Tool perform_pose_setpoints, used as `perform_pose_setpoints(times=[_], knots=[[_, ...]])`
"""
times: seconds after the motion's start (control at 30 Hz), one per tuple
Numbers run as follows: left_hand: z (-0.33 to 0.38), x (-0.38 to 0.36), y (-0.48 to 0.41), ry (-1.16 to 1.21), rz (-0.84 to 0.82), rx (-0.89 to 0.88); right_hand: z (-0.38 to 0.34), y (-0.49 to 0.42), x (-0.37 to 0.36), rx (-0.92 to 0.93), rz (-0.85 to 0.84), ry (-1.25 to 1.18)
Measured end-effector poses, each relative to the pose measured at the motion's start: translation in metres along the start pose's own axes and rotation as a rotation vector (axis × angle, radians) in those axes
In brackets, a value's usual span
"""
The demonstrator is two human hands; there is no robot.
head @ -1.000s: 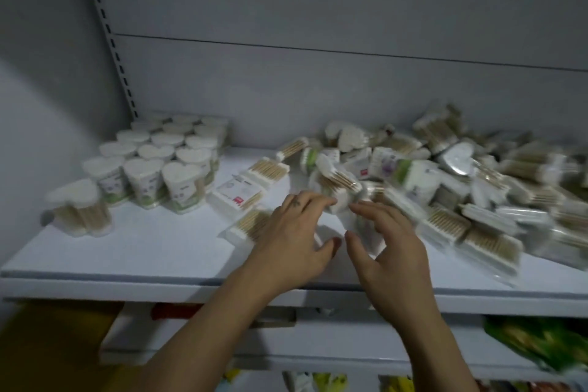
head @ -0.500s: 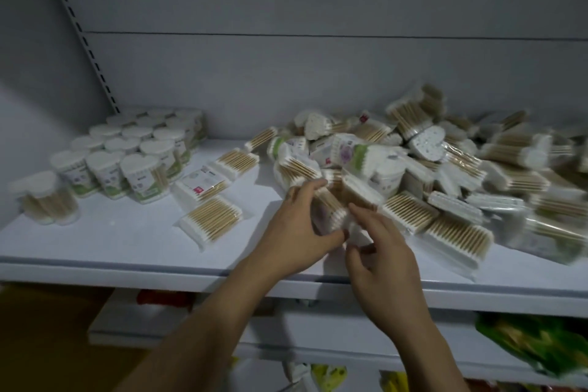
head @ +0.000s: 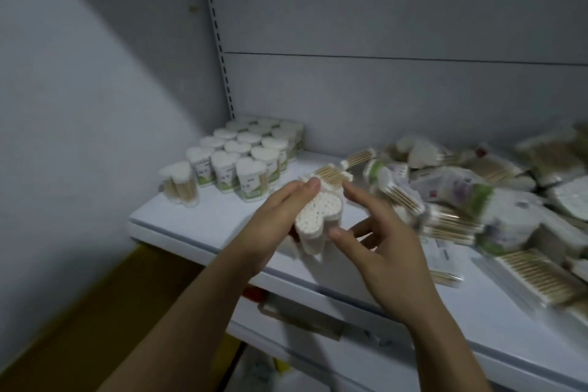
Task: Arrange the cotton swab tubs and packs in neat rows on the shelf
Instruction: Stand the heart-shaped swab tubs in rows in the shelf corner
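Bare shelf point(head: 203, 216) lies between upright tubs point(head: 241, 156) and heaped packs point(head: 461, 197).

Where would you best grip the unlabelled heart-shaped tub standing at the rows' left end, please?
Probably take the unlabelled tub by its side walls, coming from the front left: it stands upright, that side is open, and the labelled tubs stand close on its right.

Grey back panel point(head: 381, 9) w/ one horiz. seam stood behind. Slotted upright point(head: 219, 41) ran down its left edge. Plain wall point(head: 79, 89) at left. Below: small red item point(head: 253, 293), yellowish-brown area point(head: 95, 312), lower tier point(head: 334, 363) too blurred to ID.
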State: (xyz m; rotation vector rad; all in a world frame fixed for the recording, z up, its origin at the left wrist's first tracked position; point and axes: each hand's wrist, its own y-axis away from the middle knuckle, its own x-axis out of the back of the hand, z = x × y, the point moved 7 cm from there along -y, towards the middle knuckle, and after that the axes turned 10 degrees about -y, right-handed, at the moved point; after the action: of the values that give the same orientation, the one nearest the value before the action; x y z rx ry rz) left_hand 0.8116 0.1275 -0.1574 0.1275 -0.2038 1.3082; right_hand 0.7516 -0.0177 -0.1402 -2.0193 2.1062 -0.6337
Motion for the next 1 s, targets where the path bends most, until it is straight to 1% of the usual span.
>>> perform_pose_setpoints(times=[0.07, 0.2, 0.3, 0.4, 0.5, 0.53, 0.6, 0.63, 0.7, 0.77, 0.9, 1.0], knots=[[-0.009, 0.021, 0.000, -0.027, 0.042, 0.060, 0.000, -0.010, -0.025, 0.007, -0.054, -0.001], [-0.026, 0.064, 0.000, 0.006, 0.146, 0.188, -0.001, -0.028, -0.069, 0.022, -0.099, 0.048], [-0.033, 0.098, 0.003, -0.012, 0.223, 0.215, -0.001, -0.042, -0.100, 0.017, -0.108, 0.081], [-0.033, 0.142, 0.006, -0.167, 0.333, 0.129, -0.001, -0.056, -0.132, 0.019, -0.075, 0.104], [-0.032, 0.184, 0.009, -0.291, 0.460, -0.051, 0.006, -0.068, -0.158, -0.026, -0.027, 0.156], [-0.033, 0.200, 0.011, -0.364, 0.526, -0.129, 0.009, -0.073, -0.168, -0.036, -0.005, 0.182], [-0.033, 0.230, 0.016, -0.652, 0.675, -0.276, 0.014, -0.080, -0.186, -0.059, 0.042, 0.213], [-0.035, 0.239, 0.016, -0.779, 0.708, -0.327, 0.018, -0.082, -0.194, -0.073, 0.063, 0.220], [-0.044, 0.249, 0.010, -0.909, 0.670, -0.346, 0.025, -0.085, -0.206, -0.098, 0.098, 0.234], [-0.050, 0.251, 0.003, -0.959, 0.585, -0.311, 0.030, -0.086, -0.214, -0.115, 0.133, 0.257], [-0.056, 0.250, -0.009, -0.977, 0.455, -0.318, 0.032, -0.089, -0.217, -0.140, 0.222, 0.320], [-0.056, 0.251, -0.013, -0.977, 0.416, -0.339, 0.031, -0.088, -0.219, -0.141, 0.253, 0.380]])
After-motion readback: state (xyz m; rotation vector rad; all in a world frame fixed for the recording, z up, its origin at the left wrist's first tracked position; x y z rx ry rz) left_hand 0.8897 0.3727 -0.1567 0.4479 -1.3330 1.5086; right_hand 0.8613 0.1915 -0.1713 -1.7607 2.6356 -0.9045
